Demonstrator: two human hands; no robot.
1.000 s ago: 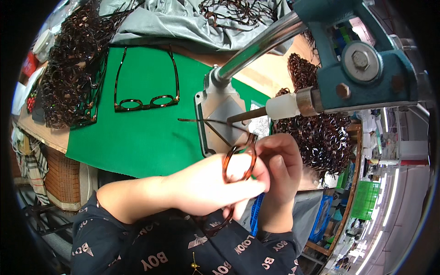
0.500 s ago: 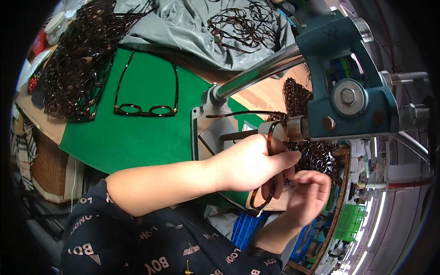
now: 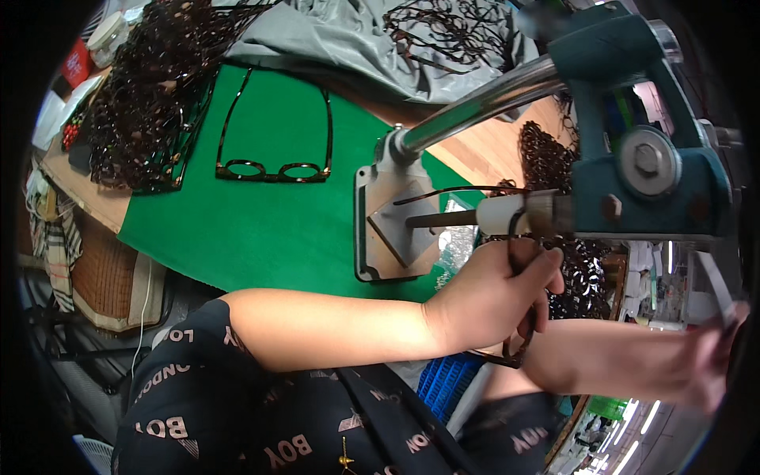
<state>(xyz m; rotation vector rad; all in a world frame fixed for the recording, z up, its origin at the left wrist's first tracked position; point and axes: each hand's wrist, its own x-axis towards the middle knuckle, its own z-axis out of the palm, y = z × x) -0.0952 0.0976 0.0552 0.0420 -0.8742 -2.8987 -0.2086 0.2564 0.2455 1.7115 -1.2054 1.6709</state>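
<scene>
My left hand [image 3: 495, 297] is closed on a tortoiseshell eyeglass frame [image 3: 514, 348], its fingers pinching the front. One temple [image 3: 463, 190] of this frame reaches left above the press's dark rod. The frame's front lies against the white collar [image 3: 500, 214] of a teal bench press [image 3: 633, 190]. At the far right, my right hand [image 3: 708, 364] is blurred and closed around the end of the press's flat metal lever [image 3: 715, 286]. Another eyeglass frame [image 3: 275, 176] rests on the green mat [image 3: 182, 229] with its temples unfolded.
A heap of dark eyeglass frames [image 3: 146, 103] covers the mat's left side. More frames [image 3: 451, 36] lie on grey sheeting [image 3: 317, 36] at the back. Dark piles [image 3: 546, 154] sit behind the press. A blue basket [image 3: 447, 384] stands below the table edge.
My right hand has swung from beside my left hand out to the lever at the far right. The lever has turned. My left hand keeps the frame at the press; the view has shifted.
</scene>
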